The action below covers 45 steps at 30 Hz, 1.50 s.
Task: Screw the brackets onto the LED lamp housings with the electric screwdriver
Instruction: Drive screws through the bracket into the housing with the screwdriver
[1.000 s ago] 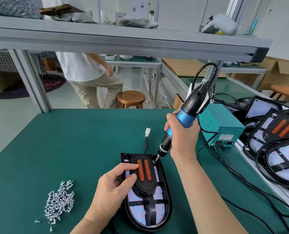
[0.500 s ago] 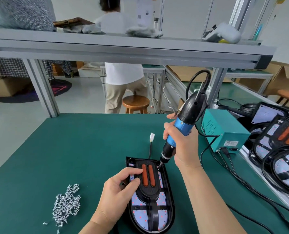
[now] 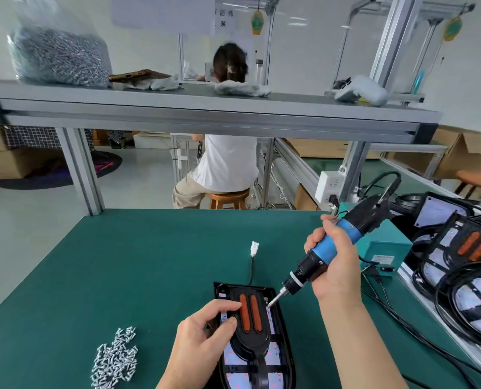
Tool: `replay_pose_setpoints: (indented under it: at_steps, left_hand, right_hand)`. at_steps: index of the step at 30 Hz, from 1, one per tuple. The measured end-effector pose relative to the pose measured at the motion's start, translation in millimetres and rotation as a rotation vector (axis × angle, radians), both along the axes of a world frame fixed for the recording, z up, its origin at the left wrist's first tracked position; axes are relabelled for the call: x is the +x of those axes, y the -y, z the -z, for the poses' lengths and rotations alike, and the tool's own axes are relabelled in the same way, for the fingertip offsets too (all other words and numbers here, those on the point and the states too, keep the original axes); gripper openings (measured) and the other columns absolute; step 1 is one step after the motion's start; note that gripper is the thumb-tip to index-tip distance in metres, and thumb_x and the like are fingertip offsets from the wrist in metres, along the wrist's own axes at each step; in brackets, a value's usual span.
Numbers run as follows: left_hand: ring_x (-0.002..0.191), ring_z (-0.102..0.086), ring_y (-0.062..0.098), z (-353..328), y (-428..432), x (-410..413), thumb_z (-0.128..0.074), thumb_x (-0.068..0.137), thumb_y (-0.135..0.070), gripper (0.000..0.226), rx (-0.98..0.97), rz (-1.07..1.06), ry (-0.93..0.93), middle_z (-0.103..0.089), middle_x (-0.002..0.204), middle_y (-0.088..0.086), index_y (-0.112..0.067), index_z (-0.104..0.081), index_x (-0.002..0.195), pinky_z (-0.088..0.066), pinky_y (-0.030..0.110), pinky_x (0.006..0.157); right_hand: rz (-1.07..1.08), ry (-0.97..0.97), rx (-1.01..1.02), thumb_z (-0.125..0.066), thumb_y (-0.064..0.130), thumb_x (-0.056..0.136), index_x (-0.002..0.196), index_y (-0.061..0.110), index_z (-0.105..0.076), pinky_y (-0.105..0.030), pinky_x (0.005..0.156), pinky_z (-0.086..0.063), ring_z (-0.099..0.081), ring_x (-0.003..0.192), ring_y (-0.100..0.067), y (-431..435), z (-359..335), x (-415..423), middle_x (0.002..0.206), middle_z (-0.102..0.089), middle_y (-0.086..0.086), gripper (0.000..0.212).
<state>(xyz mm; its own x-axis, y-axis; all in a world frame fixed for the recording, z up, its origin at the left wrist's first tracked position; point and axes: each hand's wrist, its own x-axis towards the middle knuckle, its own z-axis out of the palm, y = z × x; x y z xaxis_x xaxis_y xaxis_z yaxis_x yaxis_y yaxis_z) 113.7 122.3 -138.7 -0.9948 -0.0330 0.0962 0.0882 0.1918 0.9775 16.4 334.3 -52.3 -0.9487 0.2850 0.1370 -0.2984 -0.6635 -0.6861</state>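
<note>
A black LED lamp housing point(image 3: 285, 357) lies on the green table near the front edge. On it sits a black bracket point(image 3: 250, 336) with two orange strips. My left hand point(image 3: 202, 341) presses on the bracket's left side. My right hand point(image 3: 336, 265) grips the blue and black electric screwdriver point(image 3: 343, 237), tilted, its bit touching the housing just right of the orange strips. A white connector point(image 3: 254, 246) on a black wire lies beyond the housing.
A pile of loose screws point(image 3: 115, 359) lies at the front left. A teal power box point(image 3: 385, 248) and several lamp housings point(image 3: 463, 262) with cables stand on the right. An overhead shelf point(image 3: 205, 108) holds a bag of screws. A person sits on a stool behind.
The view has tilted upward. The screwdriver has leaned further to the right, and its bit now meets the housing lower down, beside the orange strips. My left hand stays on the bracket.
</note>
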Motion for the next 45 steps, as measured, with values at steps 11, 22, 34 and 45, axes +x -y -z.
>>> replay_pose_setpoints:
  at_steps: [11, 22, 34, 45]
  left_hand:
    - [0.056, -0.037, 0.008, -3.1, -2.3, -0.2, -0.068, 0.090, -0.008, 0.034, -0.006, -0.017, -0.039, -0.054, 0.058, -0.011, -0.041, -0.076, 0.094, -0.032, 0.016, 0.055]
    - [0.076, -0.064, 0.014, 1.8, -1.2, -1.6, -0.063, 0.077, -0.034, 0.029, 0.043, -0.012, -0.035, -0.076, 0.089, -0.003, -0.040, -0.076, 0.102, -0.051, 0.023, 0.076]
    - [0.094, -0.067, 0.024, 2.2, -4.3, 1.8, -0.068, 0.085, -0.026, 0.023, 0.047, -0.020, -0.067, -0.076, 0.097, -0.009, -0.041, -0.076, 0.101, -0.053, 0.019, 0.082]
    - [0.061, -0.043, 0.010, -1.3, -8.8, 8.2, -0.065, 0.090, -0.042, 0.023, -0.002, -0.137, -0.103, -0.045, 0.062, -0.008, -0.053, -0.065, 0.110, -0.040, 0.021, 0.064]
  right_hand:
    - [-0.194, 0.301, -0.325, -0.068, 0.052, 0.085, 0.094, 0.014, -0.058, -0.021, 0.045, -0.044, -0.054, 0.052, -0.008, 10.3, 43.4, 12.5, 0.071, -0.054, 0.004, 0.041]
    - [-0.316, 0.438, -0.407, -0.056, 0.052, 0.096, 0.100, 0.010, -0.052, -0.021, 0.045, -0.041, -0.055, 0.049, -0.011, 11.9, 69.4, 32.2, 0.073, -0.055, 0.000, 0.042]
    - [-0.345, 0.428, -0.365, -0.064, 0.049, 0.088, 0.098, 0.009, -0.053, -0.023, 0.045, -0.043, -0.055, 0.049, -0.013, 3.8, 81.8, 25.7, 0.068, -0.054, 0.000, 0.042]
    - [-0.365, 0.423, -0.373, -0.062, 0.049, 0.092, 0.097, 0.009, -0.054, -0.023, 0.044, -0.044, -0.055, 0.047, -0.013, 2.2, 79.5, 26.7, 0.068, -0.054, 0.000, 0.041]
